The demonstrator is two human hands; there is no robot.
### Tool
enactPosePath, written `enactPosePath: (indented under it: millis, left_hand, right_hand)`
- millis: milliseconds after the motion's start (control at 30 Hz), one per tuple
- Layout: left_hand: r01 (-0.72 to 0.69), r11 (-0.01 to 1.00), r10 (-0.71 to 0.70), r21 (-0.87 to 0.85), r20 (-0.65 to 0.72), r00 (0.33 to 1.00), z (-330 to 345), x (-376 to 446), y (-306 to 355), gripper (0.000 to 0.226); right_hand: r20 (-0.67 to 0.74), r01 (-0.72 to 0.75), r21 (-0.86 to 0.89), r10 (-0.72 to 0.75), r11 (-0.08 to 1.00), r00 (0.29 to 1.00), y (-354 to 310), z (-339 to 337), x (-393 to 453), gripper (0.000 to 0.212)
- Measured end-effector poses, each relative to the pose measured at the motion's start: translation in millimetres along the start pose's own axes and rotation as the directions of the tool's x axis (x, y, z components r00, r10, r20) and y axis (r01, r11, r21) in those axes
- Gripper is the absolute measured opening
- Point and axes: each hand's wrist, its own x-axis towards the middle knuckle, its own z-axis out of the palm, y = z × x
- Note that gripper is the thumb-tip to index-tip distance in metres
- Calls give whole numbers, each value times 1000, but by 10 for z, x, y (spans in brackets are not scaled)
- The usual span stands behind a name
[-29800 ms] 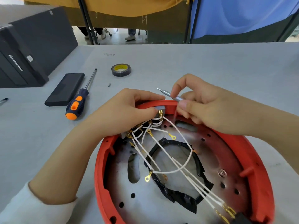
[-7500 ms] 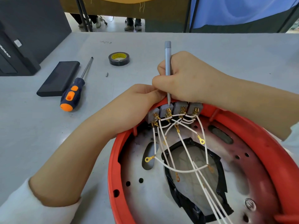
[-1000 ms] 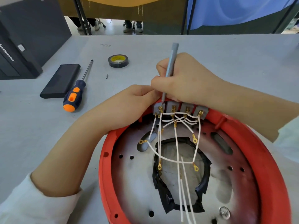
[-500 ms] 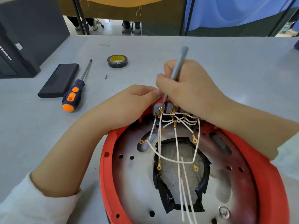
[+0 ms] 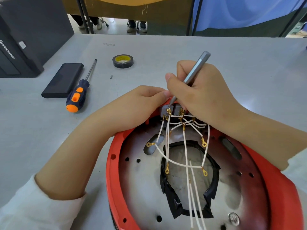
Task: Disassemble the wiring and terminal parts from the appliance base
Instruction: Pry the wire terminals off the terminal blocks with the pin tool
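Head view: on the grey counter (image 5: 249, 67), the round red plastic appliance base (image 5: 280, 188) carries grey terminal blocks (image 5: 164, 109) at its far rim. The left hand (image 5: 132, 107) steadies the rim, fingers curled, contact hidden. The right hand (image 5: 199, 90) pinches a slim grey metal screwdriver (image 5: 196, 70), tip on the leftmost brass terminal (image 5: 169, 111). Keep the tip seated squarely and clear of the white wires (image 5: 186, 146).

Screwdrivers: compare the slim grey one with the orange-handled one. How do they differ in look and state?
The grey screwdriver is thin, pen-like, gripped by the right hand, tip at a terminal. The orange-handled screwdriver is chunky and lies untouched on the table. Both have metal shafts.
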Motion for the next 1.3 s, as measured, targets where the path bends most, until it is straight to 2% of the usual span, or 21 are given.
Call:
enactPosePath:
  millis: [100,300,533,833,967,1100,1300]
  left_hand:
    - [-4,1000,4,6,-16,1000,0,-1,-9,32]
    - [-1,1000,0,16,14,1000,-13,-24,-4,42]
    - [-7,1000,6,15,6,1000,-17,-25,24,38]
    - [21,1000,-21,2,-32,999,0,12,6,36]
    - [24,999,-25,-45,-24,999,5,23,-6,32]
    - [14,994,-17,-106,-29,999,-13,30,-16,40]
    - [31,996,-37,-87,-75,996,-16,50,-35,26]
  right_hand:
    - [-1,10,-8,-10,1000,1000,3,1,-5,41]
    - [0,88,-55,-88,995,996,3,22,-37,43]
    - [22,130,-93,-129,987,991,-18,42,-46,43]
    - [169,19,-56,-9,998,986,-70,34,160,41]
    - [268,-81,-60,95,995,959,-68,51,315,41]
    - [335,-135,-63,149,989,931,-47,55,382,41]
    - [414,-193,-83,210,978,885,-56,52,448,40]
